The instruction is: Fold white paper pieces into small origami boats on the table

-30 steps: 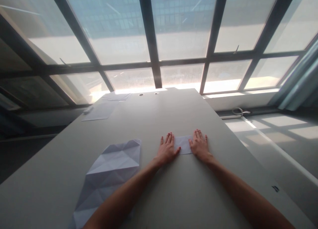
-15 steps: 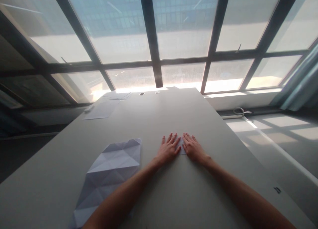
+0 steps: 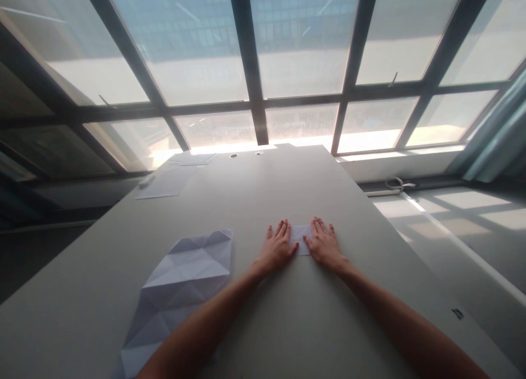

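A small folded strip of white paper [image 3: 300, 238] lies flat on the grey table [image 3: 287, 182] in front of me. My left hand [image 3: 276, 247] rests palm down on its left end, fingers stretched out flat. My right hand [image 3: 324, 243] presses on its right end, fingers also flat and extended. A narrow part of the paper shows between the two hands. Neither hand grips anything.
A large creased white sheet [image 3: 181, 291] lies on the table to my left. More flat sheets [image 3: 168, 182] sit at the far left corner near the window. Two small round holes [image 3: 234, 155] are at the table's far edge. The floor drops away on the right.
My right hand slid left over the paper until it nearly met the left hand, then moved back right a little, uncovering a strip of paper. The left hand stayed put.
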{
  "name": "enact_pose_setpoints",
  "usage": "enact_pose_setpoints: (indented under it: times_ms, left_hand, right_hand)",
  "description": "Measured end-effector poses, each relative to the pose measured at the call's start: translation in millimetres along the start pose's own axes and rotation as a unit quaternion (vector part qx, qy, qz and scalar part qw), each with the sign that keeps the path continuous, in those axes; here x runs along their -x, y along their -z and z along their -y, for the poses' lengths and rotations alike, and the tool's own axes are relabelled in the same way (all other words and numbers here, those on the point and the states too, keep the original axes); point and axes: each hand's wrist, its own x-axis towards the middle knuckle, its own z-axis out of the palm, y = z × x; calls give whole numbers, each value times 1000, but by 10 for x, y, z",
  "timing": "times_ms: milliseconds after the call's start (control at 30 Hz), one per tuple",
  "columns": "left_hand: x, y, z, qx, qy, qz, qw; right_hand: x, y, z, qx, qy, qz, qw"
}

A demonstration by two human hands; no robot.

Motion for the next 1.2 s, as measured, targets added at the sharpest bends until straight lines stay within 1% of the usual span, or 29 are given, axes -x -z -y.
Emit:
enact_pose_setpoints:
  times_ms: [167,267,333,433,533,600,700,767,833,1067,1133,1200]
  left_hand:
    - [12,44,6,4,-1,10,1000]
    - [27,82,9,15,-14,15,1000]
    - [37,101,8,22,-23,14,999]
    - [46,116,0,31,-32,13,999]
    - [49,124,-10,38,-34,15,999]
    - [51,130,-16,42,-33,16,998]
    - [56,138,-21,43,-35,15,998]
    - [60,137,-19,41,-40,12,998]
    - [63,129,-18,38,-44,8,998]
    - [51,81,-24,14,-81,-28,996]
    - [43,72,-24,13,-93,-25,995]
    - [37,67,-23,16,-91,-19,996]
  right_hand:
    - [-5,-31,-57,1,-47,-40,998]
    - [-14,-27,-80,-1,-53,-78,995]
    - [-24,1,-84,-2,-30,-108,994]
    - [-31,65,-59,-13,41,-129,991]
    - [-16,97,-1,-28,125,-96,987]
    - [-2,83,34,-31,151,-60,986]
    - [6,41,50,-26,135,-16,990]
    - [2,27,39,-20,124,3,992]
    - [-4,33,26,-16,128,16,992]
    - [-6,88,15,-21,167,29,985]
    - [-6,99,11,-25,178,33,983]
    - [-6,109,7,-28,189,35,981]
